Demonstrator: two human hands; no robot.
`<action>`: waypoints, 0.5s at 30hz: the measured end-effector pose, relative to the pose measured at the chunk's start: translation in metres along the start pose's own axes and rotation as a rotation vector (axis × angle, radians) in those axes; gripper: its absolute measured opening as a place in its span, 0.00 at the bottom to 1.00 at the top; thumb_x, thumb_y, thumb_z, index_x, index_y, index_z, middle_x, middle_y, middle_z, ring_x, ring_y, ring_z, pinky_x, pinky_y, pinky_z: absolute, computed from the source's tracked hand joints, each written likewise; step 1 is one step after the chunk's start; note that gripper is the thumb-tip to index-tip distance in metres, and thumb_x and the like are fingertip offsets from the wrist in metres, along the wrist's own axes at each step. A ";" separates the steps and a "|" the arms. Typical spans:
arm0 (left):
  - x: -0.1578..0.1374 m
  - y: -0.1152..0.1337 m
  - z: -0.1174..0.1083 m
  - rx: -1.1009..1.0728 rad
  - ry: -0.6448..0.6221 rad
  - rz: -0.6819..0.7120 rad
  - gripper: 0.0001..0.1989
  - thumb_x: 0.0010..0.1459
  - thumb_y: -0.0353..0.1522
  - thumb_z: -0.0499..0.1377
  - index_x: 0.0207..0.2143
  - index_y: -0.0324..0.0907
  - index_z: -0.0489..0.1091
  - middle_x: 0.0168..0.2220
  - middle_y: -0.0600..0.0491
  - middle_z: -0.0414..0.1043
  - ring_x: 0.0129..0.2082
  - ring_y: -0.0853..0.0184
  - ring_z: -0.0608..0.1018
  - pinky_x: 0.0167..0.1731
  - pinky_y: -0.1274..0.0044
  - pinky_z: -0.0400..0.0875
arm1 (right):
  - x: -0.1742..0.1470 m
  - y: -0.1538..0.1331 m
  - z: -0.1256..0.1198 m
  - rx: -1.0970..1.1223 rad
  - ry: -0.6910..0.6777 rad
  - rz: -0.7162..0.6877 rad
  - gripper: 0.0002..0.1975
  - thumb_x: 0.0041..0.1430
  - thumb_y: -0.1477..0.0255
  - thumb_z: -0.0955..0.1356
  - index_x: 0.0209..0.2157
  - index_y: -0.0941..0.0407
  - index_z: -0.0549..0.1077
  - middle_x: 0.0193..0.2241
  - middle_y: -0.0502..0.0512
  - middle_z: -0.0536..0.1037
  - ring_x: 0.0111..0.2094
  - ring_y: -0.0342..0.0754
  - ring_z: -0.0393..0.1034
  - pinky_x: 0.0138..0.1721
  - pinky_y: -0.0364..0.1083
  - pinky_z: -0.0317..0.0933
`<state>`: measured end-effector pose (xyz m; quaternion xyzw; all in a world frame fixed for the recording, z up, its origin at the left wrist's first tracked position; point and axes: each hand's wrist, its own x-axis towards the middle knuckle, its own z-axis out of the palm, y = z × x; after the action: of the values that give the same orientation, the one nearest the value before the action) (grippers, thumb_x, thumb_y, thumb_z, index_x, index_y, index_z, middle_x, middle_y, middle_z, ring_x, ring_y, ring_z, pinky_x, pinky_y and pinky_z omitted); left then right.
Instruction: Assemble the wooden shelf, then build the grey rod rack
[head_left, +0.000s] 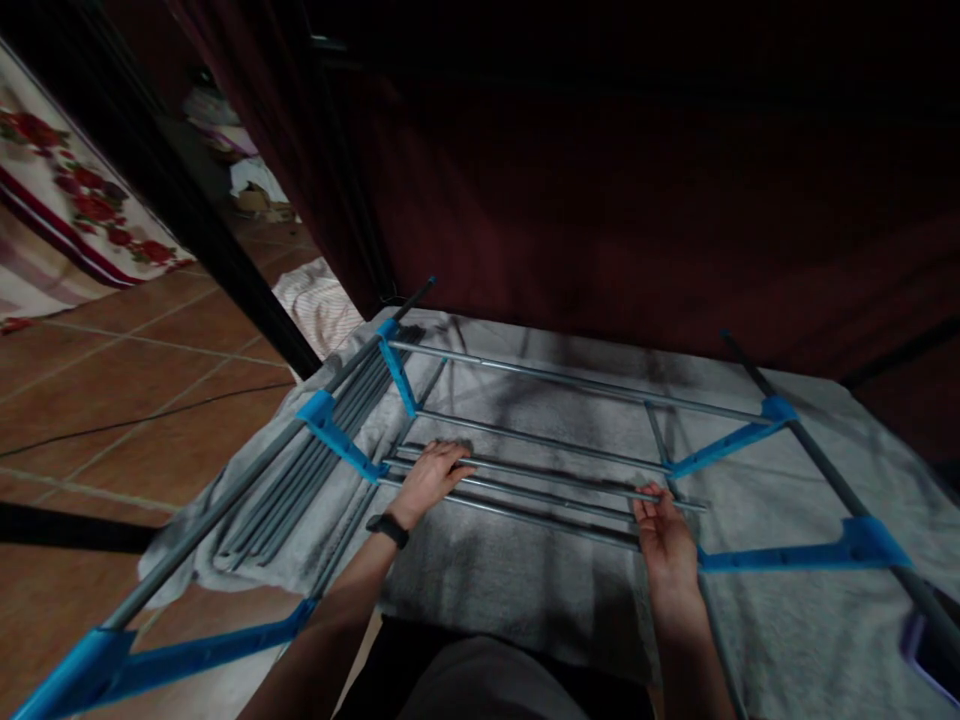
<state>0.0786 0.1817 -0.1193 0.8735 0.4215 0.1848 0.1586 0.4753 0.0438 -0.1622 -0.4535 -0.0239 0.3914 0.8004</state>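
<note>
Grey metal tubes and blue plastic brackets form a rack frame lying on a grey cloth. A loose-looking metal tube crosses the middle, above other cross tubes. My left hand is closed over this tube near its left end, fingers curled round it; a dark watch sits on that wrist. Near the tube's right end, my right hand grips it between thumb and fingers, palm partly upward. The tube's right tip sticks out past the right hand. Whether its ends touch the frame, I cannot tell.
A row of spare grey tubes lies on the grey cloth at the left. Dark red curtains hang behind. Black poles and a floor cable are on the left. A purple-edged object lies at the right edge.
</note>
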 end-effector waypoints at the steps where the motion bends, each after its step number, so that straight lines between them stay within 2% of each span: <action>1: 0.000 0.000 0.000 -0.002 0.003 0.002 0.11 0.66 0.39 0.56 0.44 0.43 0.73 0.42 0.49 0.78 0.46 0.60 0.77 0.51 0.67 0.65 | 0.003 0.001 -0.003 -0.009 0.001 0.003 0.09 0.51 0.71 0.76 0.32 0.53 0.74 0.34 0.47 0.79 0.38 0.42 0.76 0.47 0.45 0.71; 5: -0.003 -0.001 0.001 0.008 0.006 0.011 0.12 0.68 0.39 0.54 0.44 0.43 0.73 0.41 0.49 0.78 0.45 0.61 0.77 0.50 0.67 0.64 | 0.012 0.004 -0.012 -0.051 -0.003 0.001 0.08 0.51 0.70 0.75 0.32 0.52 0.74 0.34 0.48 0.78 0.38 0.43 0.76 0.48 0.46 0.71; 10: -0.004 0.002 0.001 0.064 0.009 0.023 0.15 0.69 0.41 0.51 0.44 0.43 0.73 0.41 0.49 0.76 0.43 0.62 0.76 0.48 0.68 0.63 | 0.021 0.005 -0.018 -0.038 0.065 0.038 0.04 0.54 0.72 0.72 0.29 0.53 0.73 0.32 0.47 0.78 0.35 0.42 0.76 0.45 0.45 0.72; 15: -0.004 0.006 0.002 0.159 -0.006 0.042 0.17 0.70 0.42 0.48 0.43 0.43 0.73 0.39 0.49 0.75 0.41 0.62 0.75 0.46 0.69 0.62 | 0.027 0.001 -0.023 -0.052 0.006 0.094 0.03 0.55 0.73 0.72 0.32 0.53 0.74 0.30 0.45 0.77 0.34 0.41 0.75 0.46 0.43 0.71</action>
<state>0.0815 0.1745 -0.1187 0.8926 0.4159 0.1513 0.0861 0.5024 0.0456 -0.1850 -0.4762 -0.0103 0.4263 0.7690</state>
